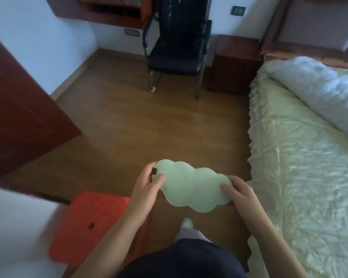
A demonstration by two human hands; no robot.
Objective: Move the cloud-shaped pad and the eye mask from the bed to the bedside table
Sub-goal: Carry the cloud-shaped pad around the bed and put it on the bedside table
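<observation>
Hanging in the air above the wooden floor point(129, 121), the pale green cloud-shaped pad point(193, 187) is carried by no surface, only by two bare hands. It lies nearly flat, its scalloped outline toward the camera, well apart from the bedside table point(237, 57) and just off the left edge of the bed point(301, 157). The left hand point(147, 187) clasps the pad's left lobe, thumb on top and fingers curled under the edge; a small black piece point(154, 171) shows at that same edge between the fingers, though what it is cannot be told. The right hand point(239, 191) grips the right lobe in the same manner, thumb pressed on the upper face, fingers beneath.

Below the pad a light-coloured shoe point(187, 223) stands on the floor, with dark clothing point(185, 259) at the bottom edge of the view. To the left of the forearms sits a red stool point(92, 227) with a round hole in its top. The bed fills the right side, covered in a shiny, crinkled yellowish spread, with a pale rolled quilt point(319, 93) lying along its far part. The dark reddish bedside table stands at the head corner of the bed, beside a black chair point(179, 43) against the white wall. A dark red panel point(22, 109) occupies the left side.
</observation>
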